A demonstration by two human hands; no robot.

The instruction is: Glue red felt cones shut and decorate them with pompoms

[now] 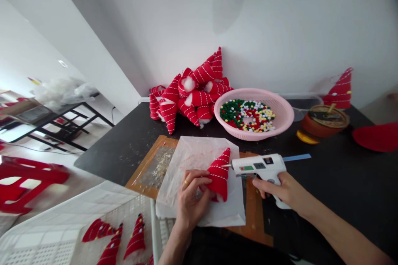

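A red felt cone (pixel 221 174) with white stitched stripes lies on a white paper sheet (pixel 199 149), its tip pointing away from me. My left hand (pixel 193 194), a ring on one finger, grips the cone's left side near the base. In my right hand (pixel 284 188) is a white glue gun (pixel 259 165), held by its handle. The gun's nozzle touches or nearly touches the cone's right side below the tip. A blue stick (pixel 297 157) pokes out of the gun's rear.
A pink basket (pixel 287 114) of coloured pompoms stands behind the paper, beside a heap of striped cones (pixel 199 95). At the right are a jar (pixel 325 122) and a cone with pompoms (pixel 339 91). A white crate (pixel 74 207) at lower left holds several decorated cones.
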